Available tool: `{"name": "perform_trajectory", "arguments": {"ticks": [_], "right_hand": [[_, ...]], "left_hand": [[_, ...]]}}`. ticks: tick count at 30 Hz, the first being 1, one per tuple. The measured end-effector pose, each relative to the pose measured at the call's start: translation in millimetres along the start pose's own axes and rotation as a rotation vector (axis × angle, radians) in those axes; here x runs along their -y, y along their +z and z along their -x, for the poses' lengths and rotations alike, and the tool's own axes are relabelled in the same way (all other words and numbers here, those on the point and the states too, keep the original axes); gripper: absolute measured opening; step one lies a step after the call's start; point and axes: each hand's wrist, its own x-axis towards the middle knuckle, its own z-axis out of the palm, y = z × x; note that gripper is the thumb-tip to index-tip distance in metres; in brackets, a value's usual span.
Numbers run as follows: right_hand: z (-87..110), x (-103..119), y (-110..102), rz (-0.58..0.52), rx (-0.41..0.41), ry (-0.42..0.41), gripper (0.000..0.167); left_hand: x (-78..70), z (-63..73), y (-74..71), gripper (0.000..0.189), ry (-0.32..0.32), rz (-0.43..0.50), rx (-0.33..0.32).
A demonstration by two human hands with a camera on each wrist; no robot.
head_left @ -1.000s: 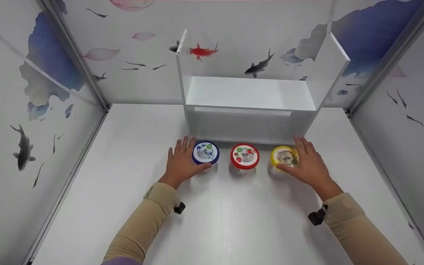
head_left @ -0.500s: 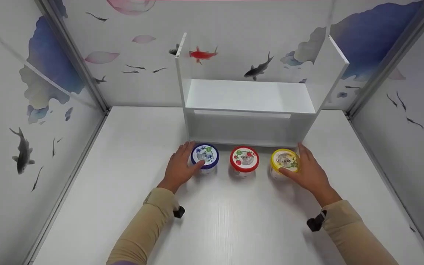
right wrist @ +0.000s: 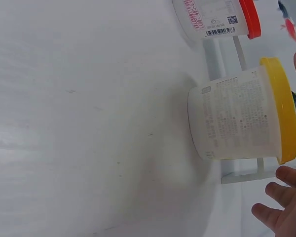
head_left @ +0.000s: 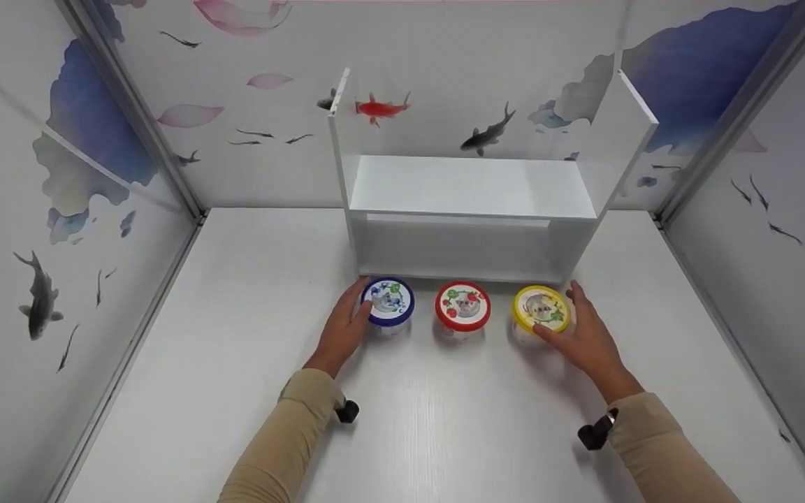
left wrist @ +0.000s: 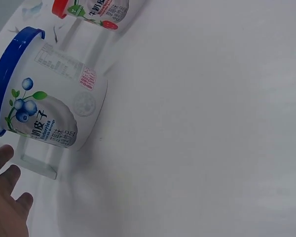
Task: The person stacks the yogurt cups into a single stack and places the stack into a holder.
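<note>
Three white tubs stand in a row on the white table. The blue-lidded tub (head_left: 388,301) is at the left and has blueberries printed on its side (left wrist: 49,101). In the middle is the red-lidded tub (head_left: 462,306); the yellow-lidded tub (head_left: 541,308) is at the right. My left hand (head_left: 342,328) is beside the blue lid, thumb at its near left edge. In the left wrist view its fingers (left wrist: 9,177) appear apart from the tub. My right hand (head_left: 588,339) is around the yellow tub's right side, thumb at the lid's edge, other fingers (right wrist: 281,195) spread. Whether either thumb touches is unclear.
A white shelf unit (head_left: 472,187) with two upright side panels stands directly behind the tubs. Patterned walls (head_left: 256,168) with painted fish and petals enclose the table (head_left: 430,433) at the back and both sides.
My left hand has drawn back from over the blue lid toward its left side. My right thumb has slipped to the yellow lid's near edge. The tubs keep their places; the view has tilted slightly.
</note>
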Motion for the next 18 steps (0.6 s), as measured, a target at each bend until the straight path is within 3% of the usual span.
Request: {"name": "perform_trajectory", "arguments": {"ticks": [7, 14, 18], "right_hand": [[3.1, -7, 12, -0.09, -0.002, 0.01, 0.129], [2.4, -12, 18, -0.199, 0.005, 0.03, 0.127], [1.5, -16, 23, -0.273, 0.01, 0.045, 0.123]], "left_hand": [[12.1, 2.5, 8.3, 0.047, -0.062, 0.142, -0.012], [19.9, 2.8, 10.8, 0.048, -0.033, 0.191, -0.023], [20.7, 1.0, 12.7, 0.047, -0.049, 0.215, -0.03]]}}
